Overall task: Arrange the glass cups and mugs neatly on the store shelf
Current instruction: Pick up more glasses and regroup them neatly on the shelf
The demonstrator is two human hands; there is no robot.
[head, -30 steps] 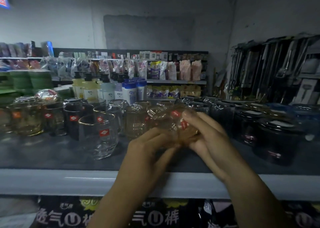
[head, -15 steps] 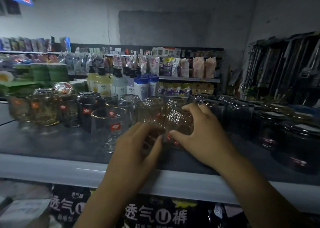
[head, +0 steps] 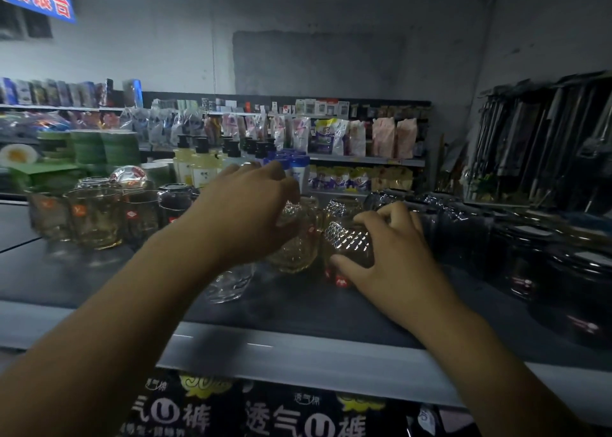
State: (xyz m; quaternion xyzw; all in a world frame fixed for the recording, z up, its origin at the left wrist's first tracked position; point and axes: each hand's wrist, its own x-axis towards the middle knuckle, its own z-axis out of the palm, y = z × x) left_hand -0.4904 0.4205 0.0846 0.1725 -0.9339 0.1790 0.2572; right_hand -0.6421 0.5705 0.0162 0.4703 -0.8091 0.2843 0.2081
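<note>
We are seeing two textured amber cups (head: 351, 244) sitting side by side mid-shelf (head: 298, 307), flanked by amber mugs (head: 94, 218) and dark glasses (head: 463, 234).

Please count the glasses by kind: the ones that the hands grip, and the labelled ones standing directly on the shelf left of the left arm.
Textured amber glasses, one gripped by the left hand, one by the right hand: 2
Smooth amber glasses: 2
Dark glasses: 2
Total: 6
</note>
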